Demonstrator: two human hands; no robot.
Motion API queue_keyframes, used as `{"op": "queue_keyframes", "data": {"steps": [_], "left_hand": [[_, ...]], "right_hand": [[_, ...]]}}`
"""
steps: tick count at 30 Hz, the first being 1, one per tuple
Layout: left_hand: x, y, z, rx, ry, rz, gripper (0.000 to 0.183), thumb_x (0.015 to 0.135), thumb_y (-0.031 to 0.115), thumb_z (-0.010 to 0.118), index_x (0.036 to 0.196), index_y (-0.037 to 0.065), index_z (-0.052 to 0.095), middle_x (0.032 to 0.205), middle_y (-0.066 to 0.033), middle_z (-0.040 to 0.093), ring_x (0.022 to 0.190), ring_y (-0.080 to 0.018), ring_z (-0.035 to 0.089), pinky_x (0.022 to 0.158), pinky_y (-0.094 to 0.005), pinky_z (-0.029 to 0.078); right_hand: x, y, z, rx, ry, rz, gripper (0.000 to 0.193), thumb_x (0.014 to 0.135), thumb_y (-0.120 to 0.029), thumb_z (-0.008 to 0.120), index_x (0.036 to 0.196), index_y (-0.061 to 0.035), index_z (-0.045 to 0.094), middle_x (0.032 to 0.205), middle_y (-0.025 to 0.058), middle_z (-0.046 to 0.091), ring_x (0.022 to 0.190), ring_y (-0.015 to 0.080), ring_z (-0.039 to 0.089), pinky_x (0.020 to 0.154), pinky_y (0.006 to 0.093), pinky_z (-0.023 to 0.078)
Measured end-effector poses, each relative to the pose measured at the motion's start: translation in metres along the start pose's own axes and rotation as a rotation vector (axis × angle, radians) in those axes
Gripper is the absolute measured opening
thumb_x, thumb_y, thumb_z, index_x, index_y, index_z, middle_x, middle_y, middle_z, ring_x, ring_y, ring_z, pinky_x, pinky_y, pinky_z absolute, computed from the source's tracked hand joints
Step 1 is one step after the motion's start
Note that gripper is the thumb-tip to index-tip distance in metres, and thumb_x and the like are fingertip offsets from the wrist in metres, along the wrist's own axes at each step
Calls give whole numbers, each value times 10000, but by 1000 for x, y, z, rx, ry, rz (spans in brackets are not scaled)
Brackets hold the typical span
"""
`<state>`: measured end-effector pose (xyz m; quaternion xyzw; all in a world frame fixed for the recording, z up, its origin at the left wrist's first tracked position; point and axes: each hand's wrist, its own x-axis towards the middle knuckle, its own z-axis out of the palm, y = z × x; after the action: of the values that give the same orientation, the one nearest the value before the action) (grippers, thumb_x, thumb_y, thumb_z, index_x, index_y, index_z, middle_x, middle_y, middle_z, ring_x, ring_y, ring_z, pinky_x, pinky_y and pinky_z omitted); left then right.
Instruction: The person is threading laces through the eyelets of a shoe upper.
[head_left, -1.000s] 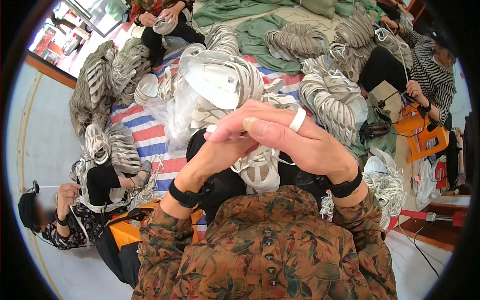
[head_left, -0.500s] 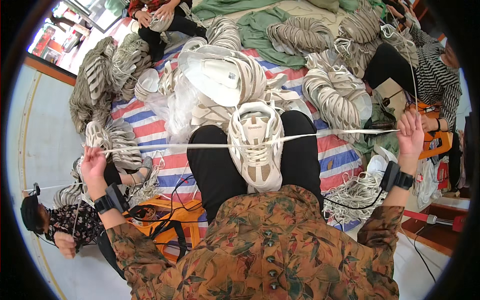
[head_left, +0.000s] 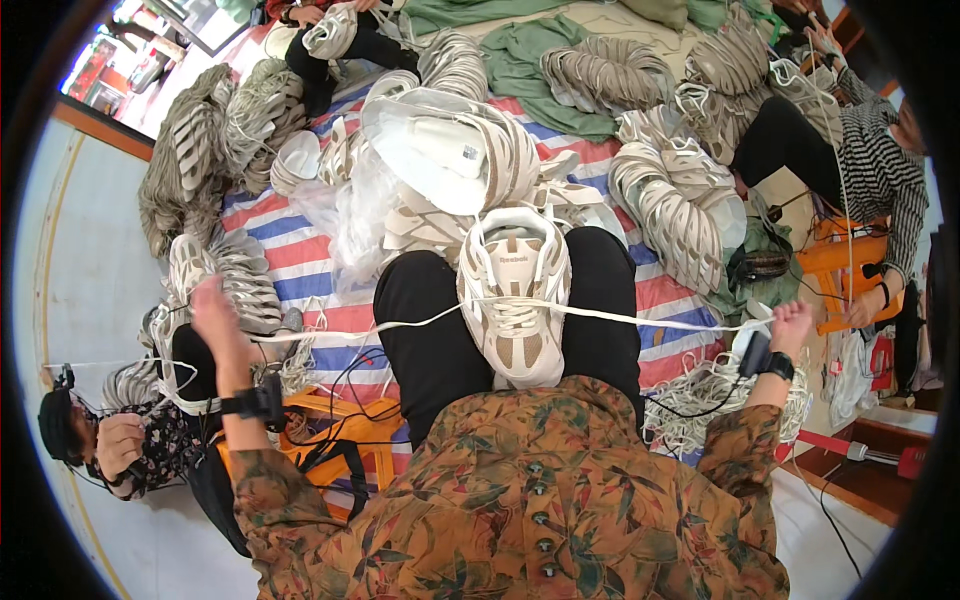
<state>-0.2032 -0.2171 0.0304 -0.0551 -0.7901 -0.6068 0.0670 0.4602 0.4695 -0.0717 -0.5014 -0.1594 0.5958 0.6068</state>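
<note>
Between two dark knees (head_left: 605, 295) sat one pale shoe (head_left: 514, 280), toe toward the jacket (head_left: 480, 470), long axis running away; the left hand (head_left: 215, 312) was out leftward, its fingers too blurred to read, the right hand (head_left: 792, 326) rightward, fingers pinching one white lace (head_left: 640, 320), neither clearly nearer; beyond lay one crumpled clear plastic heap (head_left: 355, 225)

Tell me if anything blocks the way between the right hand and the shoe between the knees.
Nothing visible does: only the white lace spans the gap from the right hand to the shoe, passing over the right leg.
</note>
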Motion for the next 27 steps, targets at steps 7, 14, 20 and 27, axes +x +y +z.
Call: {"op": "queue_keyframes", "data": {"steps": [7,14,20,27], "left_hand": [[-169,62,179,-87,-1082,-229,133,994,100,508,937,57,620,780,-8,604,644,-66,520,596,-220,441],[-207,91,206,58,-1211,-117,197,1027,178,547,1002,27,672,714,72,475,654,-40,392,586,-228,356],[-214,92,207,171,-1086,-10,133,992,115,579,1004,0,647,749,0,570,729,-108,529,680,-261,440],[-210,73,224,265,-841,568,100,926,113,564,945,17,584,842,-171,586,828,-399,594,708,-472,485]], "right_hand": [[-222,130,126,-600,-979,172,191,991,-236,564,1010,-94,689,726,-59,538,550,9,423,469,181,319],[-377,158,174,-838,-1581,-116,276,1015,-194,542,1191,-23,669,1016,110,732,933,214,691,841,296,526],[-380,163,175,-1086,-1671,-234,198,981,-190,564,943,-22,661,734,154,640,714,312,663,641,405,498],[-368,180,182,-1072,-1487,-382,161,962,-110,582,1027,5,674,761,134,663,699,240,673,639,329,518]]}}
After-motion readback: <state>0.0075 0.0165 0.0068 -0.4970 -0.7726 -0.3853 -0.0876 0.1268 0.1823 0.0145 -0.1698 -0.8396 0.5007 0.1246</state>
